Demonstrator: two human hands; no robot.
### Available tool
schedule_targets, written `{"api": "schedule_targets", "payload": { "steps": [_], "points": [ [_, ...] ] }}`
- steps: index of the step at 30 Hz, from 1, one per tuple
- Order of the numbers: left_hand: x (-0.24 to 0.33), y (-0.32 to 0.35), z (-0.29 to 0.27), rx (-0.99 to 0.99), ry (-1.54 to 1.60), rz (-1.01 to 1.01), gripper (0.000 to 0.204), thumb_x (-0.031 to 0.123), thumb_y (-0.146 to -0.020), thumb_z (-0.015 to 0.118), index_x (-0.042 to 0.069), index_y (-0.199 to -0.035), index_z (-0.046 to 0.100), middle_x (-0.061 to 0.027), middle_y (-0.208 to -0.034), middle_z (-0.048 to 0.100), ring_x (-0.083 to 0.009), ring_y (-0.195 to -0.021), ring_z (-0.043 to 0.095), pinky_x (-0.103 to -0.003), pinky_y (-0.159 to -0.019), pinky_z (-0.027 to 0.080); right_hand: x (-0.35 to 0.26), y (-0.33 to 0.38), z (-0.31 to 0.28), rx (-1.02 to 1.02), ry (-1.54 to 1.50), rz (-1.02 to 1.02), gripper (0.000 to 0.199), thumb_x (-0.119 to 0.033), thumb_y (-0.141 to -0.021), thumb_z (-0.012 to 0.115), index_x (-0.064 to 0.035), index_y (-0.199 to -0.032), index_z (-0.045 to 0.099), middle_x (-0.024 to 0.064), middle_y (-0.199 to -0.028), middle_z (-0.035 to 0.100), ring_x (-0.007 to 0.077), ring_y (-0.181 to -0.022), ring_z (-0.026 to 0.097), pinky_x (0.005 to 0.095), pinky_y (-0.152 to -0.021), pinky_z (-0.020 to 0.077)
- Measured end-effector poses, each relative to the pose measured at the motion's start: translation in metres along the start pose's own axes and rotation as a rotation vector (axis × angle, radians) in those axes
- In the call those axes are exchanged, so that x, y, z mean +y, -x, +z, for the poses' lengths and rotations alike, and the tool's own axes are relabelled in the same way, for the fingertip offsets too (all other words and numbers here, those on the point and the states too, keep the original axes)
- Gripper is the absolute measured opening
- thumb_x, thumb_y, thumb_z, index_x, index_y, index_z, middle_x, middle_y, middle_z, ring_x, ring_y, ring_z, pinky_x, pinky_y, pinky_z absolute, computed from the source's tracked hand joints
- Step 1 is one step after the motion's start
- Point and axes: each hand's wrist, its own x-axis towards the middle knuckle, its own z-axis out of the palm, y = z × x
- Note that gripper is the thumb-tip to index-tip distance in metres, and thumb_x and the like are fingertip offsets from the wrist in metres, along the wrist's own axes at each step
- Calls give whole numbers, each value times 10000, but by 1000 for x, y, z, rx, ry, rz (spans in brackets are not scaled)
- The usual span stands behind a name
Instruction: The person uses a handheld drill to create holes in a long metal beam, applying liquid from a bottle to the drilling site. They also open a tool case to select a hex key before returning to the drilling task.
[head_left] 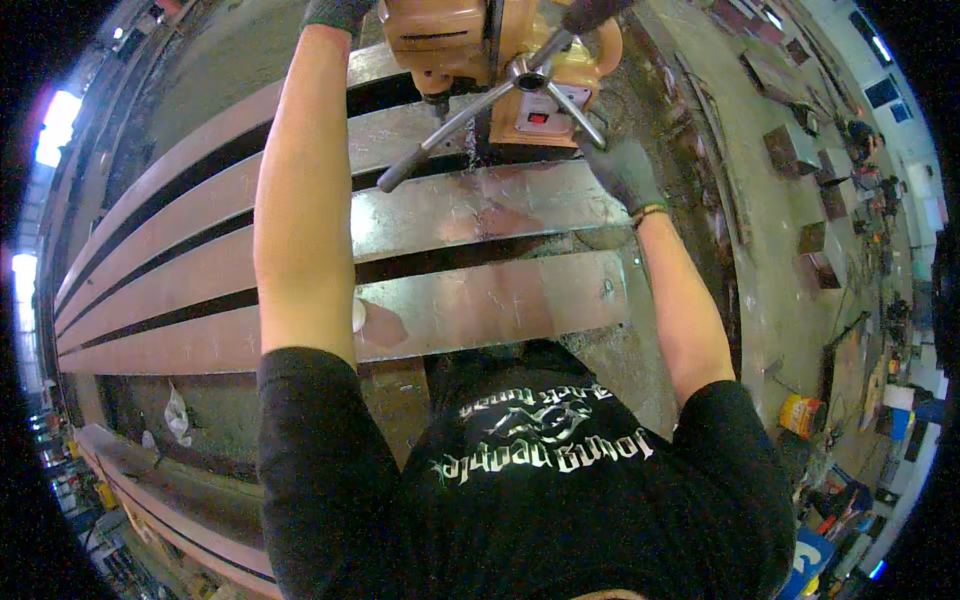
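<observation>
A tan drill press head (437,35) with a black-gripped, three-spoke feed handle (530,78) stands on the steel beams at the top. Its chuck (435,100) points down over a beam. My right hand (625,172), in a grey glove, is at the end of the lower right spoke, fingers closed around it. A red switch (537,118) sits on the plate between the spokes. My left hand (340,12), also gloved, reaches past the drill's left side; the frame's top edge cuts off its fingers.
Several long steel beams (480,300) run leftward side by side, with dark gaps between them. Another beam (180,520) lies at the lower left. Rusty steel blocks (790,150) stand on the floor at right, near a yellow bucket (800,413).
</observation>
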Motion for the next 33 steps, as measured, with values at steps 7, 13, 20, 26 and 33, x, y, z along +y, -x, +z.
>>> {"api": "schedule_targets", "payload": {
  "steps": [7,13,20,26,33],
  "points": [
    [-36,-9,-7,-114,43,25,404,43,-971,701,37,-1368,625,-69,-1299,701,-186,-1171,662,-349,-1036,542,-5,1,-21,-116,202,46,426,-461,-980,639,-87,-1173,712,252,-1047,739,470,-925,724,547,-815,585],
    [-31,-10,-19,-112,-3,14,376,92,-989,699,30,-1354,633,-75,-1279,706,-191,-1144,670,-349,-1020,541,-56,45,21,-118,128,59,514,-499,-1011,594,1,-1012,714,289,-891,721,483,-856,716,566,-764,565],
    [-17,0,-16,-50,-12,-61,373,120,-992,708,24,-1345,636,-77,-1247,715,-191,-1103,679,-346,-999,543,-65,58,4,-52,45,10,503,-474,-1019,595,7,-944,720,273,-832,717,462,-803,713,556,-732,562],
    [43,45,-9,105,-47,-101,374,144,-994,715,19,-1338,638,-79,-1220,722,-190,-1068,688,-345,-980,545,-17,49,-43,-270,-109,-159,414,-367,-975,720,-7,-1177,706,248,-928,731,426,-827,710,484,-750,549],
    [101,94,45,373,-250,-26,410,159,-971,754,19,-1336,631,-69,-1188,724,-179,-1039,685,-345,-956,548,32,14,-88,-329,-204,-460,383,-321,-964,753,-62,-1242,701,219,-857,708,372,-743,678,431,-709,543]
  ]
}}
